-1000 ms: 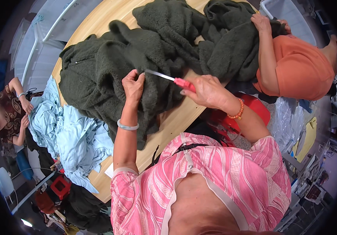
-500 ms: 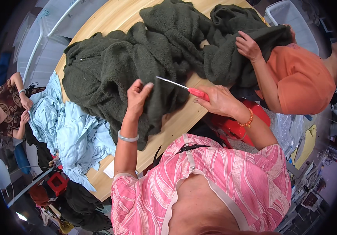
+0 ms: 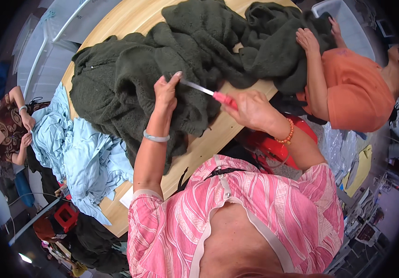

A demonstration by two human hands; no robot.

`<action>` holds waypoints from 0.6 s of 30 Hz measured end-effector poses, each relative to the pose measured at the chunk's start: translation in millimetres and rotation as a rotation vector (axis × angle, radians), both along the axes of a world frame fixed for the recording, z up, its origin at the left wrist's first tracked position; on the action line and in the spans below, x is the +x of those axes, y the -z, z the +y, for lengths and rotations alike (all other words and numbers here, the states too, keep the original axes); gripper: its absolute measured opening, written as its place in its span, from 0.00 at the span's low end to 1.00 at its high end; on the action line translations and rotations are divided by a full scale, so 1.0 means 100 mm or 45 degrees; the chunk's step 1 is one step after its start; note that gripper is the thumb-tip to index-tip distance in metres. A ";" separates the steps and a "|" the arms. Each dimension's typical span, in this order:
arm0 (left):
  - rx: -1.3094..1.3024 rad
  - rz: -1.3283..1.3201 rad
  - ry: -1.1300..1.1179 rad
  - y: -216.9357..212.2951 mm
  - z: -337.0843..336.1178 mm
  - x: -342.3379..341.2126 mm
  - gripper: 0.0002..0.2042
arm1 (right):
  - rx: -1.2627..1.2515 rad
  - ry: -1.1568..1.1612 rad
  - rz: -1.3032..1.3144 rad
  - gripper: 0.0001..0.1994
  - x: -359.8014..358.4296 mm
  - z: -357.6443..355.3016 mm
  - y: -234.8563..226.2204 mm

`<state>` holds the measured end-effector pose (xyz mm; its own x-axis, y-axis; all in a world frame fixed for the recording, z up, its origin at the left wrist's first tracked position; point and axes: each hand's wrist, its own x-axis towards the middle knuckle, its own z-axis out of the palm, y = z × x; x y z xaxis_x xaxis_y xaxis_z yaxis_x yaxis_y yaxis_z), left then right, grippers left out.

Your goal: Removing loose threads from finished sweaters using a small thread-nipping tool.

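Dark green fuzzy knit garments lie bunched across the wooden table. My left hand is closed at a fold of the nearest one, thumb raised at the cloth; the pinch itself is partly hidden. In my right hand is a red-handled pair of scissors, the fingers wrapped round the handle. Its slim silver blade points left, the tip close to my left thumb. Motion slightly blurs the right hand and the handle.
Light blue cloth is heaped at the table's left, handled by a person in a patterned top. To the right, a person in an orange shirt touches more green cloth, beside a pale plastic bin. A red stool stands below the table.
My left hand has risen a little, and the blade tip has come close to its thumb. The person in orange has moved both hands up and right over the cloth.
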<state>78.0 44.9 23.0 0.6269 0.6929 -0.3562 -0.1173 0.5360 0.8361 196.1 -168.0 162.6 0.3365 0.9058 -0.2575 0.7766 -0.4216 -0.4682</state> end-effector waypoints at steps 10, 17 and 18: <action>0.366 0.302 0.122 -0.27 -0.34 -0.44 0.24 | -0.004 -0.001 0.144 0.14 -0.05 -0.42 0.30; -0.073 0.046 -0.251 -0.27 -0.55 -0.84 0.18 | -0.034 -0.327 0.262 0.11 -0.34 -0.50 0.08; 0.012 0.099 -0.305 -0.35 -0.55 -0.82 0.18 | -0.017 -0.292 0.260 0.12 -0.32 -0.49 0.06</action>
